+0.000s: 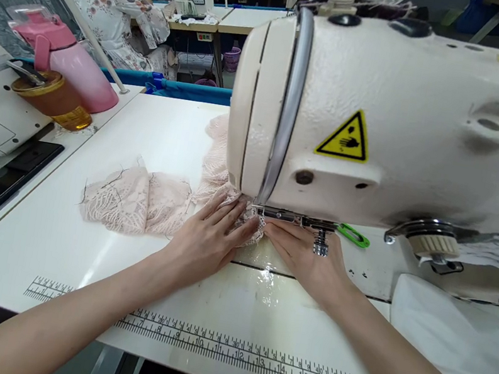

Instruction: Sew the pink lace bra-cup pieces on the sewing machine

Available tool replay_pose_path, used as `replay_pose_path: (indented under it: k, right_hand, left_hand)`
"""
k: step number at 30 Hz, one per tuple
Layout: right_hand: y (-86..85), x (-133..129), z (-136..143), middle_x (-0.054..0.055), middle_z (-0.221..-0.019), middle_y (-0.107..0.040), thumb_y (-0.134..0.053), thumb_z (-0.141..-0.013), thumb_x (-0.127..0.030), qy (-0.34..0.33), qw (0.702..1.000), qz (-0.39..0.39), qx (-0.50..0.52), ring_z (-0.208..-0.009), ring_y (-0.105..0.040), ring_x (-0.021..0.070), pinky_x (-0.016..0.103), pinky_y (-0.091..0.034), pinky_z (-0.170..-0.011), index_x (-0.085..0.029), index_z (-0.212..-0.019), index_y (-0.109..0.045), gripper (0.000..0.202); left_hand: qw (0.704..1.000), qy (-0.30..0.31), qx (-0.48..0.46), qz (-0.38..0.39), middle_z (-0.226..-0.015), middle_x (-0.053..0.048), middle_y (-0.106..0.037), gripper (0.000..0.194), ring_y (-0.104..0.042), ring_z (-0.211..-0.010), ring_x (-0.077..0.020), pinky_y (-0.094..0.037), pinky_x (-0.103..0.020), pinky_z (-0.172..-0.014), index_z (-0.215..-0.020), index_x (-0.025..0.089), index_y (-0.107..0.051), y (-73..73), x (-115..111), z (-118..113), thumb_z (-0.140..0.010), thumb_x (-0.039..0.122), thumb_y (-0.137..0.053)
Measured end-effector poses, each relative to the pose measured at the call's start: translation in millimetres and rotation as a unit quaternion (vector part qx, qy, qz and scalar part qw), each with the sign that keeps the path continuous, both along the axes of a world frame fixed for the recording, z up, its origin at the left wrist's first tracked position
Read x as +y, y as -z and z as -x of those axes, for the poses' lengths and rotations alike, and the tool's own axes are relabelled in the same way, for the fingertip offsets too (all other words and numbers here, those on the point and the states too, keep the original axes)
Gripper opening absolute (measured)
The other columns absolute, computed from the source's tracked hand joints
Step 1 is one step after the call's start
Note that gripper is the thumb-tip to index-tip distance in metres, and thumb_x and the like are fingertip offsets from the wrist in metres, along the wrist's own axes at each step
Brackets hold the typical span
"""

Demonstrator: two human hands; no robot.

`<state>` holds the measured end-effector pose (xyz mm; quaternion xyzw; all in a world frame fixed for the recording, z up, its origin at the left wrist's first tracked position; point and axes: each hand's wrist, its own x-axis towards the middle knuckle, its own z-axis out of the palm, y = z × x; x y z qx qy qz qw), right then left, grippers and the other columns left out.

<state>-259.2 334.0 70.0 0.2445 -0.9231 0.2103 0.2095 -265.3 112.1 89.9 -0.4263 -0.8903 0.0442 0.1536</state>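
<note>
Pale pink lace fabric [163, 201] lies bunched on the sewing machine's white table and runs under the machine head [265, 107]. My left hand [210, 238] rests flat on the lace just left of the needle area, its fingers stretched out and slightly apart. From the right, my right hand [309, 254] reaches to the lace edge, with its fingers close together and their tips on the fabric. The machine's metal fittings hide part of that hand. The needle and the presser foot cannot be made out clearly.
A printed ruler [199, 341] runs along the table's front edge. A green thread snipper [354, 235] lies behind my right hand. White cloth [453, 342] sits at right. A pink bottle [78, 66], an amber cup [54, 97] and a phone [16, 180] stand left. A person [111, 10] sits beyond.
</note>
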Motion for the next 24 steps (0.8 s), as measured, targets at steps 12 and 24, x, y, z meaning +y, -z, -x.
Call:
replay_pose_path:
  k: [12, 24]
  right_hand:
    - [-4.5, 2, -15, -0.006, -0.111, -0.071, -0.053, -0.096, -0.029, -0.007, 0.994, -0.079, 0.073, -0.073, -0.064, 0.0131, 0.034, -0.038, -0.073, -0.030, -0.104, -0.071, 0.020]
    - [0.4, -7, -18, -0.004, -0.118, -0.068, -0.051, -0.097, -0.039, -0.002, 0.995, -0.082, 0.063, -0.079, -0.061, 0.0171, 0.035, -0.036, -0.079, -0.032, -0.106, -0.071, 0.023]
  left_hand:
    - [0.996, 0.066, 0.013, -0.066, -0.130, -0.006, -0.063, 0.036, -0.058, -0.123, -0.0220, -0.032, -0.047, -0.118, -0.130, 0.013, -0.058, 0.7, -7, 3, -0.098, 0.017, -0.042]
    - [0.995, 0.064, 0.004, -0.083, -0.122, -0.007, -0.068, 0.037, -0.062, -0.119, -0.0224, -0.036, -0.047, -0.116, -0.122, 0.012, -0.064, -7.1, -11, 9, -0.098, 0.015, -0.036]
